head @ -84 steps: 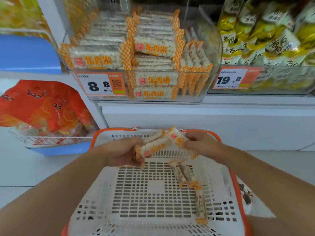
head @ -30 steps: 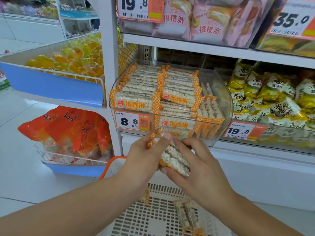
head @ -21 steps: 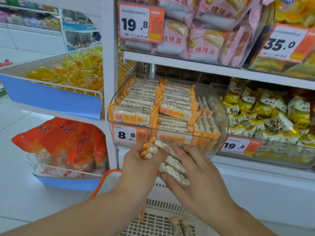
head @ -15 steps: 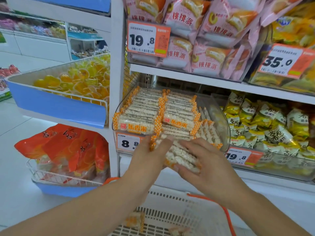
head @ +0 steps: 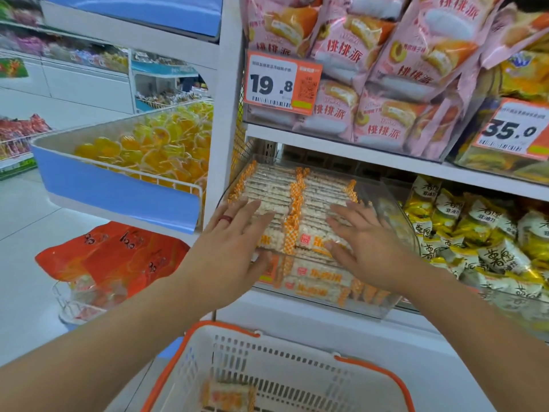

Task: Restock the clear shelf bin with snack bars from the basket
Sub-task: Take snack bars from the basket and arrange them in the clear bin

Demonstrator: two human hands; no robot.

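left hand (head: 230, 248) flat, fingers spread on left stack of snack bars (head: 315, 200) | right hand (head: 361, 242) flat on right stack, holding nothing | bars fill clear shelf bin (head: 395, 221), middle shelf | basket (head: 300, 367) below, one blurred wrapper (head: 227, 396) inside, probably another bar

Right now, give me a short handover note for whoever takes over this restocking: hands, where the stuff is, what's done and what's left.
Left hand: open, flat on the left stack of snack bars in the clear shelf bin.
Right hand: open, fingers resting on the right stack.
Done: neither hand holds a bar; the bin looks nearly full.
Left: at least one bar lies in the basket below. Pick it up, add it, square the rows.
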